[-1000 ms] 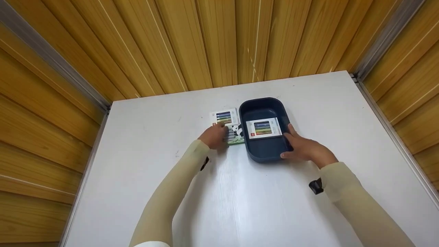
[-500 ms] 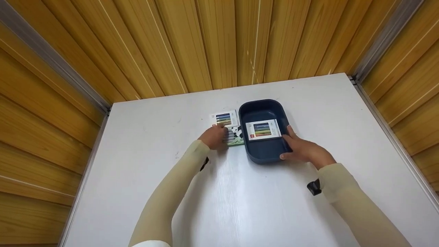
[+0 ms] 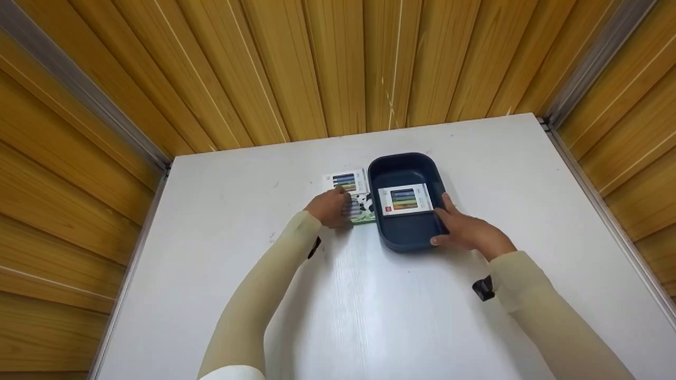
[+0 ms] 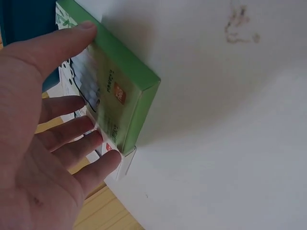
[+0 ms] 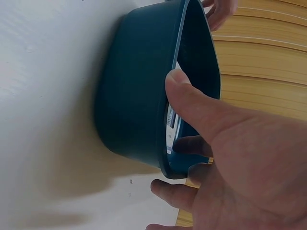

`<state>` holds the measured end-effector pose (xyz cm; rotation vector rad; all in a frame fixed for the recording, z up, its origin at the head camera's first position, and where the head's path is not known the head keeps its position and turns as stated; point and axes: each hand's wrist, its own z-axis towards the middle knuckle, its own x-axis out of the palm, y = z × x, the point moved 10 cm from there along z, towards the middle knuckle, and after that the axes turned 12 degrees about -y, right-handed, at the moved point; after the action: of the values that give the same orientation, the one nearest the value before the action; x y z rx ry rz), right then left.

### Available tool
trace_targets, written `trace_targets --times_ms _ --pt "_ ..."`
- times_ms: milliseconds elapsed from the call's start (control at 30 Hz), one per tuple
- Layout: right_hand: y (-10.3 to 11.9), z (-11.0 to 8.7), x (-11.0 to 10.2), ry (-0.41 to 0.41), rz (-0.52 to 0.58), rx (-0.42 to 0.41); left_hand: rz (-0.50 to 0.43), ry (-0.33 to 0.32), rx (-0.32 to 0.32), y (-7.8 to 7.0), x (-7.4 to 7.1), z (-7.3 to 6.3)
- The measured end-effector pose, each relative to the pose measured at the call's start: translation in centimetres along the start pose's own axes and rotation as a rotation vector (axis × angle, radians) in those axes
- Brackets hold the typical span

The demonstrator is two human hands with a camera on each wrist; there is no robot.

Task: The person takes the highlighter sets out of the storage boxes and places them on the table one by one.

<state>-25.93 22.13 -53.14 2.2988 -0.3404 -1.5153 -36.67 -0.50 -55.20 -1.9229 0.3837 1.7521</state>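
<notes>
My left hand (image 3: 330,208) grips a green-edged crayon box (image 4: 112,91) with a panda print, which lies flat left of a dark blue tray (image 3: 406,235). In the left wrist view the thumb rests on its green side and the fingertips reach across its face to the other edge. A white crayon box (image 3: 346,181) with a window of coloured sticks lies just behind it. Inside the tray sits a similar white crayon box (image 3: 405,199). My right hand (image 3: 467,227) holds the tray's right wall, thumb at the rim and a finger inside.
The white table (image 3: 338,295) has small stains and stretches around the tray and boxes. Yellow wood-look panels (image 3: 327,63) stand behind it and at both sides, with grey metal strips (image 3: 597,63) at the corners.
The view has shifted very slightly. Both hands, the tray and the boxes keep practically the same places.
</notes>
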Motion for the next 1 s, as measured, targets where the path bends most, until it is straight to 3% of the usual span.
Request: trace_targets --times_ms 267,1000 --pt "0.3 0.1 0.1 0.001 0.007 0.008 0.051 -0.014 0.004 -0.2 -0.3 0.1" --pt "0.0 0.0 0.0 0.0 0.005 0.008 0.018 -0.129 0.084 -2.0 -2.4 0.9"
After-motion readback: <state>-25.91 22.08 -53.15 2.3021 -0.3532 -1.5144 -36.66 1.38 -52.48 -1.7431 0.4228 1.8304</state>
